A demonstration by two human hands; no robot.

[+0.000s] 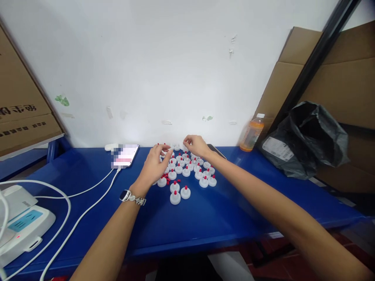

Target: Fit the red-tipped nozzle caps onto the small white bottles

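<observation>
Several small white caps with red tips stand in a cluster on the blue table. A few loose red tips lie among them. My left hand, with a silver watch on the wrist, hovers over the cluster's left side with its fingers pinched on something I cannot make out. My right hand reaches over the far edge of the cluster, fingers curled and pinched at a white cap there.
A phone on a white cable lies left of the caps. A white device sits at the near left. An orange drink bottle and a black plastic bag stand at the right. Cardboard boxes flank both sides.
</observation>
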